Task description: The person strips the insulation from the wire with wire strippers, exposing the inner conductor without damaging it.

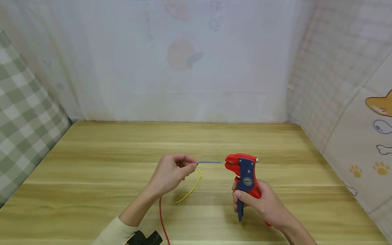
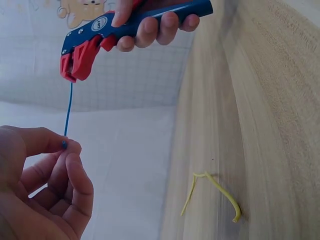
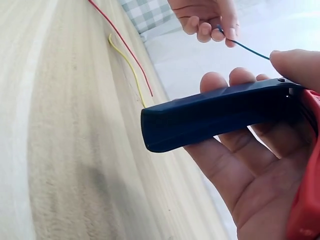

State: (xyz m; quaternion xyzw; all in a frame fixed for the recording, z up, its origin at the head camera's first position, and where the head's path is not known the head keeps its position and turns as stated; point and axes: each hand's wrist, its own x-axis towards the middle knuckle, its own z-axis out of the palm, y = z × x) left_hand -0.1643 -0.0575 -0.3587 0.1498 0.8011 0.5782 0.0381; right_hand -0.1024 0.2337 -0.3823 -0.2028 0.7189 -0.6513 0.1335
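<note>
Between thumb and index finger, my left hand (image 1: 173,172) pinches a short blue wire (image 1: 209,162), whose free end points right. My right hand (image 1: 267,203) grips a red and dark blue wire stripper (image 1: 246,175) by its handles, held upright with its mouth facing left. In the head view the wire's tip lies just left of that mouth. The left wrist view shows the blue wire (image 2: 69,107) running up to the red jaws; whether its tip is inside them I cannot tell. The handle (image 3: 215,117) crosses the right palm in the right wrist view.
On the wooden table (image 1: 111,162) lie a yellow wire (image 1: 195,185), below and beside the left hand, and a red wire (image 1: 163,221) near the left forearm. A pale cloth wall (image 1: 125,57) stands behind, with patterned side walls left and right.
</note>
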